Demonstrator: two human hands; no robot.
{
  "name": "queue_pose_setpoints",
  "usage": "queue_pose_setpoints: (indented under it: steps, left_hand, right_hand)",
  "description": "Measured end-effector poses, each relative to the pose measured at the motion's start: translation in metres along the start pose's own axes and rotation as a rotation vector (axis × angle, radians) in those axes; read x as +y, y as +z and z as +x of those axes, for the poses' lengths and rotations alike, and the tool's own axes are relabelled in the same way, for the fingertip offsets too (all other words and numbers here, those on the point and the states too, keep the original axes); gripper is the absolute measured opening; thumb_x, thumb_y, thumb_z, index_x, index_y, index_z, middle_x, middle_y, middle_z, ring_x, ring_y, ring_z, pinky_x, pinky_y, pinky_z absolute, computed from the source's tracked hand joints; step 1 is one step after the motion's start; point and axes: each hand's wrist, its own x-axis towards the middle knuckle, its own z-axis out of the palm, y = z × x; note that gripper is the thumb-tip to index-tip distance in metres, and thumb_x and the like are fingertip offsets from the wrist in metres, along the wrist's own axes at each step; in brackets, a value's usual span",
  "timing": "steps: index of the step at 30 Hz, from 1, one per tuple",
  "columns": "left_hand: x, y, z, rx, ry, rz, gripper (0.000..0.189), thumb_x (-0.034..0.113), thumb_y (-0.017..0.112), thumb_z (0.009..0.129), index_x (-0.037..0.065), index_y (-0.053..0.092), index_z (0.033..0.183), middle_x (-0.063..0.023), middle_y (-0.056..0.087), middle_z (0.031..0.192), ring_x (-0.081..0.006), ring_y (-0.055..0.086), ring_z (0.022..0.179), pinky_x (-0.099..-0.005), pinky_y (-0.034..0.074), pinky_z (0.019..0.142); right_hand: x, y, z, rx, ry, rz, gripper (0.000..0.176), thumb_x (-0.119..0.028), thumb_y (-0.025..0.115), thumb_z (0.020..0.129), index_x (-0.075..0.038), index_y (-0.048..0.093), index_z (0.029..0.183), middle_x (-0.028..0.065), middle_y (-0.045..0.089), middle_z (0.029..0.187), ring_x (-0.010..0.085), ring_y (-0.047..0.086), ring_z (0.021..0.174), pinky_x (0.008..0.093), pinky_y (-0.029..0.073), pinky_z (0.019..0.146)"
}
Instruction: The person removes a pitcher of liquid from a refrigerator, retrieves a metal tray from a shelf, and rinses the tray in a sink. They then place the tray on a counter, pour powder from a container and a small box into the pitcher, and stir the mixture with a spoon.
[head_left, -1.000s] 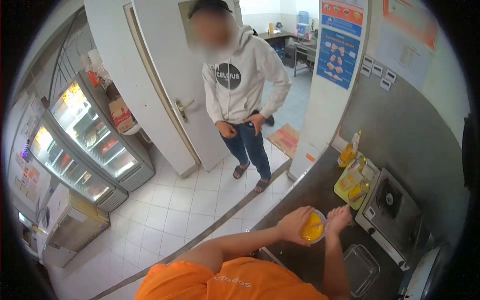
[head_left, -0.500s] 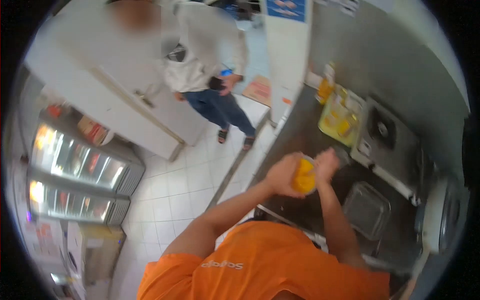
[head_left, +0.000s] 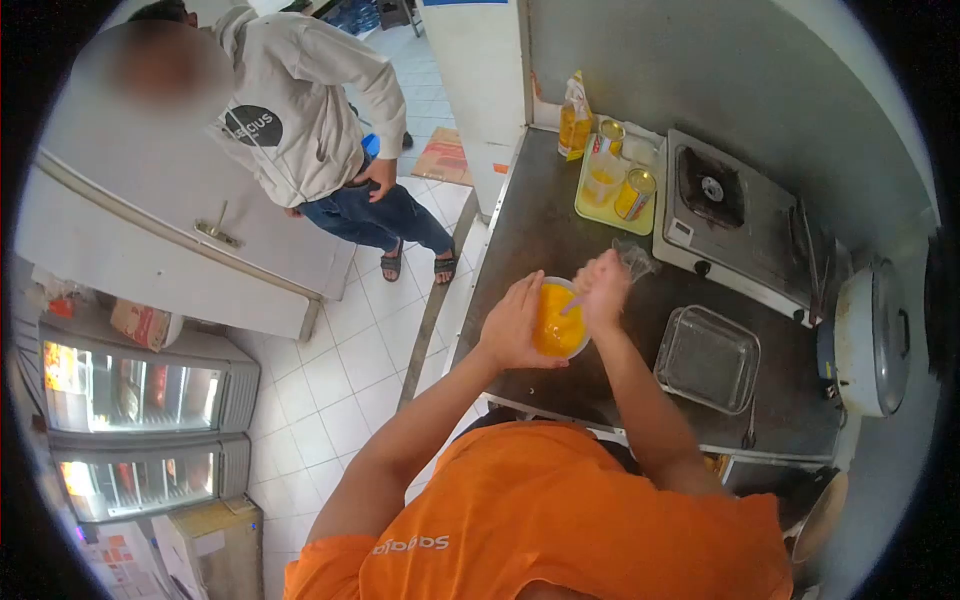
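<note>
A white bowl with yellow-orange liquid stands over the dark counter. My left hand is wrapped round the bowl's left side. Above the bowl's right rim, my right hand is closed on a utensil whose end dips into the liquid. Crumpled clear plastic lies just beyond my right hand. To the right is a clear glass dish. Further back, a yellow-green tray holds cans and a cup, with a yellow pouch beside it.
A gas stove stands at the back right of the counter, and a large lidded pot at the far right. A person in a light hoodie stands at the left, near a door. Lit fridges are at the lower left.
The view has shifted, so the counter and bowl appear further left. The standing person appears larger and further left. My left hand still holds the bowl, and my right hand remains at its right side.
</note>
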Motion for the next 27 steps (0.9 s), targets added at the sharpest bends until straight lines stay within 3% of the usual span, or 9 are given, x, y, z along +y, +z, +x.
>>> queue_pose_setpoints:
  steps: [2,6,9,13,16,19,22,25,27]
  left_hand:
    - [-0.002,0.0,0.004,0.005,0.02,-0.006,0.14,0.068,0.086,0.052,-0.011,0.025,0.15,-0.0308,0.043,0.146,-0.0454,0.044,0.135,-0.0453,0.037,0.114]
    - [0.0,0.0,0.001,-0.02,-0.019,-0.04,0.142,0.065,0.088,0.051,-0.01,0.023,0.152,-0.0312,0.042,0.147,-0.046,0.043,0.136,-0.0462,0.036,0.116]
    - [-0.001,0.001,-0.004,-0.021,-0.01,-0.031,0.142,0.065,0.089,0.051,-0.009,0.022,0.153,-0.0313,0.041,0.148,-0.0464,0.042,0.137,-0.0466,0.035,0.116]
    - [-0.003,0.002,0.001,-0.042,-0.003,0.011,0.143,0.068,0.086,0.052,-0.011,0.023,0.152,-0.0304,0.041,0.149,-0.0449,0.042,0.137,-0.0456,0.036,0.116]
    - [0.0,0.0,0.001,-0.029,-0.013,-0.016,0.142,0.068,0.086,0.052,-0.011,0.023,0.151,-0.0312,0.04,0.149,-0.0455,0.041,0.138,-0.0461,0.035,0.116]
    - [-0.005,0.002,0.0,-0.012,0.002,-0.058,0.141,0.068,0.085,0.053,-0.012,0.024,0.151,-0.0318,0.04,0.149,-0.0465,0.04,0.138,-0.0467,0.034,0.117]
    - [-0.01,0.002,0.0,0.001,0.042,-0.041,0.141,0.068,0.086,0.054,-0.012,0.022,0.151,-0.0321,0.038,0.151,-0.0473,0.039,0.139,-0.0469,0.033,0.118]
    - [-0.002,0.001,-0.007,-0.034,0.01,-0.045,0.142,0.068,0.087,0.053,-0.01,0.02,0.152,-0.0322,0.037,0.151,-0.0468,0.04,0.139,-0.047,0.033,0.118]
    - [-0.004,-0.002,0.001,-0.028,0.017,-0.035,0.142,0.069,0.086,0.053,-0.01,0.021,0.152,-0.0321,0.037,0.151,-0.0463,0.04,0.139,-0.0468,0.033,0.118]
  right_hand:
    - [0.009,-0.007,0.012,0.042,0.104,-0.026,0.046,-0.026,0.044,0.106,-0.014,0.031,0.063,-0.0014,0.026,0.053,0.0113,0.022,0.043,0.0296,0.021,0.042]
    - [-0.038,0.012,0.01,-0.044,-0.061,0.078,0.046,-0.026,0.046,0.105,-0.013,0.029,0.064,-0.0021,0.028,0.054,0.0104,0.025,0.045,0.0301,0.022,0.044]
    - [0.01,-0.005,0.011,-0.06,0.08,0.043,0.045,-0.025,0.047,0.104,-0.014,0.03,0.064,-0.0019,0.028,0.054,0.0105,0.024,0.044,0.0302,0.021,0.043]
    - [-0.021,0.004,0.03,-0.102,0.055,0.059,0.044,-0.026,0.049,0.103,-0.014,0.031,0.064,-0.0026,0.03,0.054,0.0103,0.026,0.043,0.0295,0.022,0.043]
    - [0.005,-0.002,0.018,0.004,0.125,0.127,0.045,-0.027,0.05,0.103,-0.014,0.03,0.064,-0.0032,0.029,0.054,0.0098,0.027,0.043,0.0291,0.022,0.042]
    - [0.004,0.0,0.027,-0.009,0.206,-0.01,0.045,-0.028,0.049,0.103,-0.015,0.03,0.064,-0.0034,0.029,0.055,0.0095,0.027,0.043,0.0291,0.022,0.041]
    - [-0.032,0.014,0.024,-0.001,0.009,0.097,0.045,-0.027,0.048,0.103,-0.015,0.031,0.064,-0.0036,0.03,0.054,0.0092,0.027,0.044,0.0288,0.022,0.041]
    - [0.013,0.005,0.014,-0.083,0.094,-0.024,0.046,-0.027,0.047,0.104,-0.016,0.03,0.062,-0.0037,0.029,0.054,0.009,0.026,0.044,0.0288,0.021,0.042]
    - [0.001,0.01,0.021,-0.061,0.085,-0.017,0.046,-0.027,0.047,0.104,-0.015,0.029,0.063,-0.0032,0.029,0.054,0.0096,0.025,0.044,0.029,0.021,0.042]
